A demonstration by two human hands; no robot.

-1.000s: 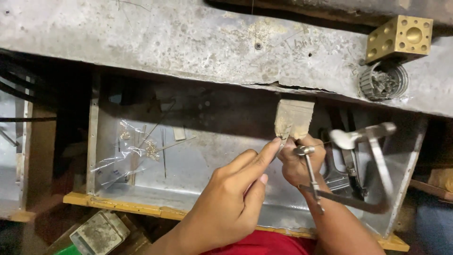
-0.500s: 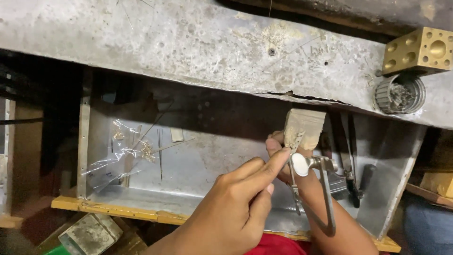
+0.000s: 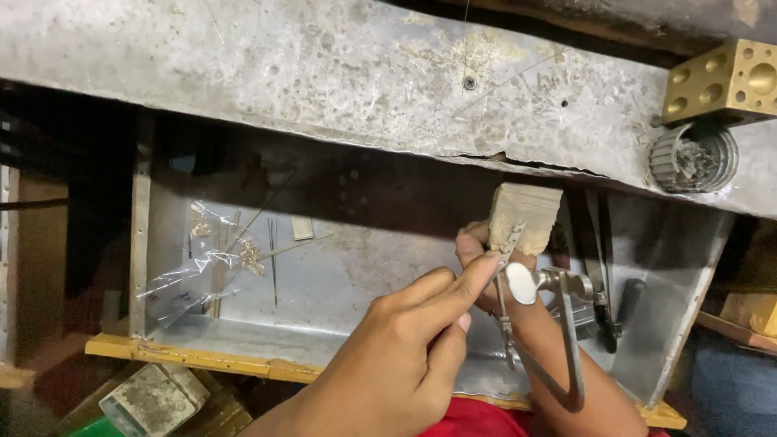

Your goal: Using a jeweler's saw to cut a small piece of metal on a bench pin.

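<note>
A scarred grey metal bench top (image 3: 324,73) runs across the upper part of my view, and below it hangs an open metal-lined drawer (image 3: 364,275) with a yellow wooden front edge, probably there to collect filings that drop from the work above.

At 12 o'clock from my hands, 1 worn wooden bench peg (image 3: 524,217) juts out from the bench edge, giving me something firm to brace against. My left hand (image 3: 405,356) reaches up from 6 o'clock, its index finger stretched toward the peg and its fingers together around a small piece I cannot make out. My right hand (image 3: 494,271) sits just behind it, mostly hidden; its fingers look closed near the saw frame (image 3: 566,340), but I cannot tell exactly what they clamp. The frame hangs downward at 4 o'clock from the peg, its thin blade upright beside my fingertips, so the cut would run vertically against the wood.

At 2 o'clock on the bench stand 1 brass dapping block (image 3: 724,81) and 1 round ribbed cup (image 3: 694,158) of scraps. In the drawer at 9 o'clock lie 1 crumpled clear plastic bag (image 3: 194,275) and a few thin wires (image 3: 273,259); at 3 o'clock, a dark-handled tool (image 3: 619,311) rests against the side.
</note>
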